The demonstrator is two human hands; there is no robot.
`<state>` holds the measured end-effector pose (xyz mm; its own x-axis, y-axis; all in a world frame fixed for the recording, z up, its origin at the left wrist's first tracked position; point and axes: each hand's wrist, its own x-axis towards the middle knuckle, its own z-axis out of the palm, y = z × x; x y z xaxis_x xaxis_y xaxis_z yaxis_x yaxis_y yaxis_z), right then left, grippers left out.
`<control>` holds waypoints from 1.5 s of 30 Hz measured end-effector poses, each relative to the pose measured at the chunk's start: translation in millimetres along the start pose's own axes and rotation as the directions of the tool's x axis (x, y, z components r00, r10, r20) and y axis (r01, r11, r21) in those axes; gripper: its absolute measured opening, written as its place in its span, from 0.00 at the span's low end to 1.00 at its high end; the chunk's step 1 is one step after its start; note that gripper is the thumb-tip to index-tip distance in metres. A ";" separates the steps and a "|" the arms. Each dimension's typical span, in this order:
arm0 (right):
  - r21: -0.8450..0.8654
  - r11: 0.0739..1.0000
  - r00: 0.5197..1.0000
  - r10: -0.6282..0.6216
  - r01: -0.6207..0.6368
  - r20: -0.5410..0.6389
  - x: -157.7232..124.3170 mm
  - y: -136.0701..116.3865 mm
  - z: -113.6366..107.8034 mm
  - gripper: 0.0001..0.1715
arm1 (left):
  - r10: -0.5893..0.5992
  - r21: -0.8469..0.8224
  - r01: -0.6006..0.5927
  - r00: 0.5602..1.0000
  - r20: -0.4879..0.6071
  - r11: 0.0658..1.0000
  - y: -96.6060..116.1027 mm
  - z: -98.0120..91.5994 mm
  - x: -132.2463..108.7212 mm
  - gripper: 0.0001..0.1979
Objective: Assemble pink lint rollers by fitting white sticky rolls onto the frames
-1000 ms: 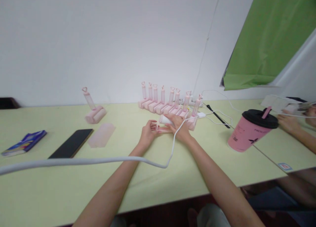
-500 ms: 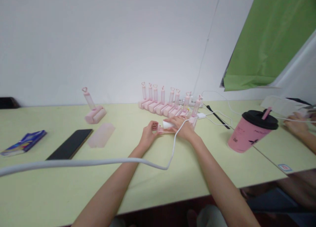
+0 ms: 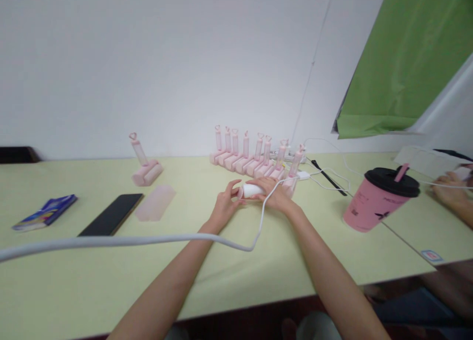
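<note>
The left hand (image 3: 224,207) and right hand (image 3: 275,197) meet over the middle of the table (image 3: 92,276), both closed on a small white roll (image 3: 252,189). The left fingertips pinch its near end and the right palm cups over the far end, so the roll lies level just above the tabletop. It sits right in front of the row of pink rollers (image 3: 254,157) standing along the wall. Whether a pink part lies under the right hand cannot be told. A white cable (image 3: 148,240) loops across the table and runs up past the right wrist. To handle the roll well, it seems wise to grip it by the ends rather than the sticky face, to keep it straight between the hands, and to keep the cable from catching it. On the left are a single pink roller (image 3: 146,170), a clear cover (image 3: 155,209), a phone (image 3: 111,221) and a booklet (image 3: 44,219). On the right stand a pink cup (image 3: 377,202) and another person's hand (image 3: 449,194).
</note>
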<state>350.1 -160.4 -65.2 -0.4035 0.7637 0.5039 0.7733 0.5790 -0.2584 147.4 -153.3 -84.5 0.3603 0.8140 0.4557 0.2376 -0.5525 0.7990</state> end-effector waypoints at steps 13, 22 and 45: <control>0.071 0.997 0.998 0.035 -0.039 0.050 -2.8 6.8 12.1 0.28 | -0.099 -0.196 0.116 0.990 0.096 0.974 -19.2 6.2 5.5 0.34; 0.019 1.000 0.999 -0.019 0.018 0.050 -4.2 0.2 16.2 0.27 | 0.072 0.143 -0.101 0.978 0.197 0.985 -23.8 -1.0 4.9 0.36; 0.619 0.782 0.859 0.363 -0.071 -0.361 11.5 10.1 46.9 0.28 | -0.059 0.262 0.075 0.996 -0.066 0.962 -11.2 -11.3 13.8 0.25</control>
<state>330.4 -132.4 -100.7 0.1108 0.7632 0.6366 0.3309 0.5757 -0.7477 139.6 -133.8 -82.8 0.2856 0.8554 0.4321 0.4921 -0.5178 0.6998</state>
